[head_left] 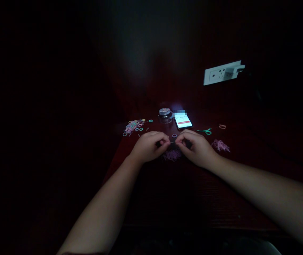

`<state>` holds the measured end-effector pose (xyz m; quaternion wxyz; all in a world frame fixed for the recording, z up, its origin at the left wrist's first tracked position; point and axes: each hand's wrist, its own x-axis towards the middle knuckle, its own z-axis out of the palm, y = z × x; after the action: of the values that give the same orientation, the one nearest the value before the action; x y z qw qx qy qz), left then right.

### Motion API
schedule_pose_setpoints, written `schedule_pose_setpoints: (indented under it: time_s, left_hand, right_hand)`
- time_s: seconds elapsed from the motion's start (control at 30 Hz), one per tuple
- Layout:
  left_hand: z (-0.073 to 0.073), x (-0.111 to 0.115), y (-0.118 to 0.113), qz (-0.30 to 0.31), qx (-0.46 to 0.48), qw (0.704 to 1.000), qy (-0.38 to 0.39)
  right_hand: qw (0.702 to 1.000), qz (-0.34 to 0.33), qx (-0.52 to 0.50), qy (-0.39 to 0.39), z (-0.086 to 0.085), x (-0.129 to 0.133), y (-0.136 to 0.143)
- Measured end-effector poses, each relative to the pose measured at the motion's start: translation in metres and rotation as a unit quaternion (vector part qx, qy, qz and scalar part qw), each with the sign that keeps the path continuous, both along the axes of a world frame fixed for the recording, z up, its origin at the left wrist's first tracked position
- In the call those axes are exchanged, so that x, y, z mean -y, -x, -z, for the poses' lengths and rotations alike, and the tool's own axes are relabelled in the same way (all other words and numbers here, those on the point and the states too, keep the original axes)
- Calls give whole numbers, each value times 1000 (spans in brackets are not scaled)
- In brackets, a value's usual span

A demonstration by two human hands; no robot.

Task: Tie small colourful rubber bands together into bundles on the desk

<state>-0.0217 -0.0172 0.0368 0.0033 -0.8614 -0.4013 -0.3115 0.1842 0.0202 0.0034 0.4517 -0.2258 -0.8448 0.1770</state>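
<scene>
My left hand (152, 145) and my right hand (194, 145) meet over the dark red table, each closed in a pinch. Between their fingertips a short thin pale strand (172, 142) is held taut; its exact kind is too small to make out. Just below the fingers lies a loose heap of thin purple strips (172, 155). Beyond the fingertips sits a small purple ring (174, 135). To the right of my right hand is another pile of pinkish-purple strips (221, 145).
A pile of coloured small bands (134, 126) lies at the left. Behind the hands stand a round lidded jar (165, 116) and a lit phone (183, 122). Green-handled scissors (207, 132) and an orange band (222, 126) lie right. A wall socket (220, 73) holds a plug.
</scene>
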Motion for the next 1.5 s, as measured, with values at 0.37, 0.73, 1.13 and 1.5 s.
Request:
schedule_pose_setpoints:
  time_s: [0.37, 0.73, 1.13, 1.5]
  left_hand:
    - [3, -11, 81, -90, -3, 925, 369]
    - [6, -14, 87, -101, 6, 920, 378]
    - [12, -18, 79, -72, -8, 923, 378]
    - [9, -15, 75, -105, -24, 934, 341]
  right_hand:
    - [999, -10, 29, -11, 0, -1, -1]
    - [1000, -3, 28, -11, 1, 0, -2]
    - [1000, -5, 18, -3, -1, 1, 0]
    - [1000, -5, 27, -5, 0, 0, -1]
